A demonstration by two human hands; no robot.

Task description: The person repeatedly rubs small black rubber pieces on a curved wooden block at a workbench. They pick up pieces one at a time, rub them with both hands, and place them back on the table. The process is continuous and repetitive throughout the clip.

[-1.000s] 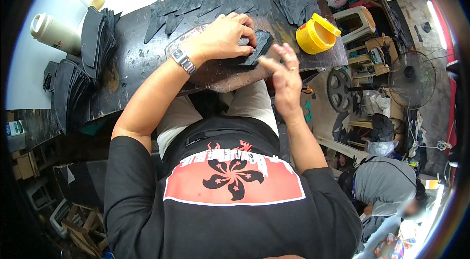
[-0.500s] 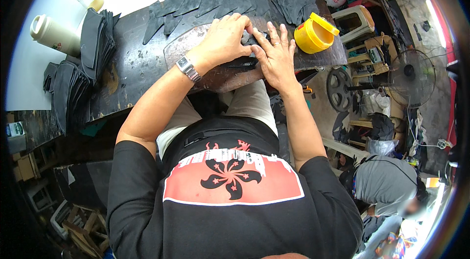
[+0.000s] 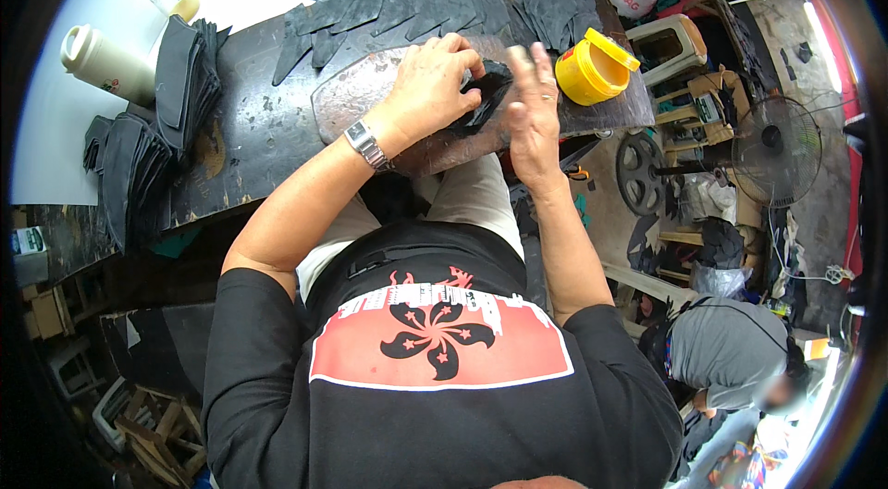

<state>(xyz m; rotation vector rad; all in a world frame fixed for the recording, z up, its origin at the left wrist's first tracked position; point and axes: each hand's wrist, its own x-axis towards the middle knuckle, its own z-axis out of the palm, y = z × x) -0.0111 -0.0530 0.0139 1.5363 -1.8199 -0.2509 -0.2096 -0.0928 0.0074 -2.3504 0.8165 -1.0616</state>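
The right hand (image 3: 535,123), its fingers straight and empty, has drawn back rightward from the black piece (image 3: 492,99) at the counter's (image 3: 252,86) near side, so the left hand's (image 3: 427,89) bent fingers seemingly hold it alone.

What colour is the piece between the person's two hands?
The piece is black, best seen in the head view.

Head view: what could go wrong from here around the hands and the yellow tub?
The blurred right hand is close to the yellow tub, near the edge of the table, and might knock it. The black piece beside the left hand could slip if held only lightly.
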